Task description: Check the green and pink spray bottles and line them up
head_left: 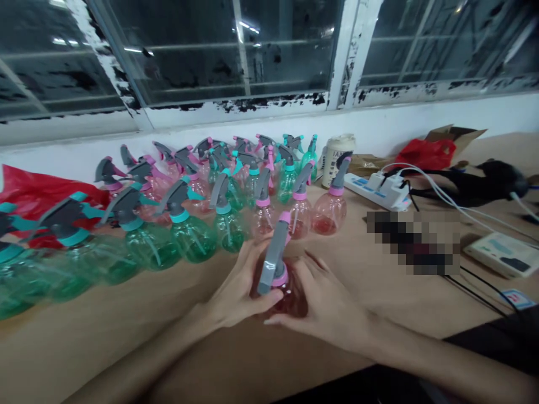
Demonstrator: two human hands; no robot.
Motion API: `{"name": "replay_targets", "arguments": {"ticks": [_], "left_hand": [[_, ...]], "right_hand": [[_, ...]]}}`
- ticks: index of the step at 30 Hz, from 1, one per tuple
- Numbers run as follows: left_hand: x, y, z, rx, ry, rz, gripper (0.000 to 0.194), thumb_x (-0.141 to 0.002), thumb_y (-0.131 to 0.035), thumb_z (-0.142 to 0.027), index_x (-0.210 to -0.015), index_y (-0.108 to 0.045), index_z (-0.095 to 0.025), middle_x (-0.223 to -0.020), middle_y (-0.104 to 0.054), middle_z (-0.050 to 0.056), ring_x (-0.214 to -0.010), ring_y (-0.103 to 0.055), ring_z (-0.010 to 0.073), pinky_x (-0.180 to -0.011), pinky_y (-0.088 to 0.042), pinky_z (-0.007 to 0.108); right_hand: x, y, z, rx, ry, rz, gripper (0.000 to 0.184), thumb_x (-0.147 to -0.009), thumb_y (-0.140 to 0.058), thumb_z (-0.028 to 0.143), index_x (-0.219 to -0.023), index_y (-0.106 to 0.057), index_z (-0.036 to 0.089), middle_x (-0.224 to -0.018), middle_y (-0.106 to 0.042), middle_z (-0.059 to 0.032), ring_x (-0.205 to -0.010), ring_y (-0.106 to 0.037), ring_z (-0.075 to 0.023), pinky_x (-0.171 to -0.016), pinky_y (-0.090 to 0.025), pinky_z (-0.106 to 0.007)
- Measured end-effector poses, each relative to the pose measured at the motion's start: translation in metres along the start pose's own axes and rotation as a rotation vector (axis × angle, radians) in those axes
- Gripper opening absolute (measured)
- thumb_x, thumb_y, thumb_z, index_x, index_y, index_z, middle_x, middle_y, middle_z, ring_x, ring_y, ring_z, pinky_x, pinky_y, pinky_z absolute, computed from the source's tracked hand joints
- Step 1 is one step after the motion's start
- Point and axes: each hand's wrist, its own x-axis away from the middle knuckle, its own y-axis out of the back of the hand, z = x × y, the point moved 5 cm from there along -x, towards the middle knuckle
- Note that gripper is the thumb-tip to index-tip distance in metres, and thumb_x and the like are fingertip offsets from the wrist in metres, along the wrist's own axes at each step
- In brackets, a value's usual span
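Between my two hands is a pink spray bottle [295, 300] with a grey trigger head and a pink collar, near the table's front. My left hand [248, 286] wraps its left side, thumb across the front under the spray head. My right hand [328, 300] clasps the right side, its thumb low on the front. Just beyond stand more pink spray bottles [328, 213]. To the left runs a row of green spray bottles [193, 238] with grey heads and turquoise collars. Whether the held bottle touches the table is hidden.
More pink and green bottles crowd against the wall. A red plastic bag [42, 193] lies behind them at left. On the right are a white paper cup [337, 160], a power strip [379, 191] with cables, another red bag [425, 157] and a white box [501, 255].
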Motion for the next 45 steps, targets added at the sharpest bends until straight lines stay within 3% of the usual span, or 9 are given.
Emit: {"name": "replay_targets", "arguments": {"ticks": [5, 11, 13, 20, 25, 29, 34, 39, 45], "left_hand": [[0.001, -0.02, 0.01, -0.084, -0.01, 0.108, 0.064, -0.079, -0.056, -0.034, -0.135, -0.026, -0.024, -0.139, -0.032, 0.011, -0.13, -0.028, 0.03, -0.107, -0.026, 0.053], [0.001, -0.036, 0.019, -0.197, 0.07, 0.09, 0.047, -0.081, -0.055, -0.021, -0.124, -0.037, -0.029, -0.129, -0.046, 0.007, -0.121, -0.043, 0.0273, -0.101, -0.037, 0.051], [-0.003, -0.042, 0.019, -0.209, 0.061, 0.056, 0.036, -0.083, -0.053, -0.019, -0.116, -0.043, -0.028, -0.12, -0.053, 0.005, -0.114, -0.05, 0.0255, -0.096, -0.043, 0.048], [-0.029, -0.072, 0.004, -0.179, -0.093, 0.03, 0.024, -0.083, -0.046, -0.007, -0.099, -0.054, -0.023, -0.1, -0.062, 0.004, -0.101, -0.057, 0.0211, -0.086, -0.051, 0.039], [-0.042, -0.089, -0.004, -0.151, -0.174, 0.054, 0.025, -0.083, -0.044, -0.004, -0.098, -0.054, -0.021, -0.095, -0.061, 0.004, -0.094, -0.058, 0.0181, -0.082, -0.053, 0.035], [-0.047, -0.094, -0.002, -0.143, -0.203, 0.032, 0.024, -0.084, -0.044, -0.003, -0.098, -0.055, -0.019, -0.093, -0.061, 0.003, -0.092, -0.058, 0.016, -0.08, -0.052, 0.031], [-0.048, -0.097, 0.0, -0.149, -0.195, 0.061, 0.023, -0.084, -0.045, -0.003, -0.098, -0.055, -0.019, -0.093, -0.061, 0.003, -0.093, -0.057, 0.0163, -0.08, -0.052, 0.031], [-0.051, -0.097, 0.001, -0.138, -0.185, 0.071, 0.025, -0.085, -0.043, -0.002, -0.099, -0.055, -0.019, -0.093, -0.061, 0.003, -0.093, -0.057, 0.0161, -0.08, -0.053, 0.031], [-0.053, -0.098, 0.0, -0.152, -0.17, 0.072, 0.025, -0.085, -0.043, -0.002, -0.1, -0.054, -0.02, -0.095, -0.061, 0.003, -0.094, -0.057, 0.0155, -0.081, -0.052, 0.03]], "right_hand": [[0.035, 0.038, -0.051, 0.237, -0.095, -0.027, 0.052, -0.073, -0.058, 0.059, -0.106, -0.051, 0.019, -0.095, -0.063, -0.0101, -0.094, -0.06, -0.0291, -0.085, -0.045, -0.049], [0.064, 0.09, -0.118, 0.344, -0.236, -0.097, 0.064, -0.073, -0.056, 0.063, -0.117, -0.045, 0.019, -0.106, -0.062, -0.0132, -0.095, -0.061, -0.03, -0.075, -0.051, -0.042], [0.062, 0.105, -0.138, 0.41, -0.254, -0.165, 0.062, -0.072, -0.054, 0.065, -0.111, -0.05, 0.017, -0.102, -0.061, -0.0151, -0.093, -0.06, -0.0319, -0.077, -0.05, -0.046], [0.027, 0.123, -0.196, 0.435, -0.259, -0.086, 0.053, -0.071, -0.063, 0.048, -0.11, -0.051, 0.014, -0.104, -0.06, -0.016, -0.095, -0.058, -0.0299, -0.081, -0.048, -0.043], [0.004, 0.132, -0.207, 0.523, -0.342, 0.044, 0.046, -0.072, -0.061, 0.045, -0.107, -0.052, 0.016, -0.094, -0.064, -0.0123, -0.084, -0.061, -0.0299, -0.071, -0.048, -0.041], [-0.011, 0.137, -0.204, 0.526, -0.371, 0.078, 0.041, -0.073, -0.06, 0.037, -0.107, -0.051, 0.014, -0.096, -0.064, -0.0132, -0.086, -0.062, -0.0294, -0.069, -0.047, -0.038], [-0.022, 0.137, -0.204, 0.515, -0.417, 0.084, 0.041, -0.073, -0.059, 0.034, -0.106, -0.051, 0.012, -0.101, -0.063, -0.0163, -0.091, -0.061, -0.0322, -0.069, -0.046, -0.04], [-0.026, 0.134, -0.211, 0.489, -0.459, 0.082, 0.041, -0.071, -0.06, 0.041, -0.1, -0.052, 0.013, -0.089, -0.065, -0.0141, -0.082, -0.062, -0.0315, -0.065, -0.047, -0.041], [-0.022, 0.131, -0.217, 0.473, -0.379, 0.008, 0.056, -0.073, -0.059, 0.044, -0.117, -0.045, 0.013, -0.106, -0.063, -0.0169, -0.096, -0.06, -0.0341, -0.075, -0.047, -0.046]]}}
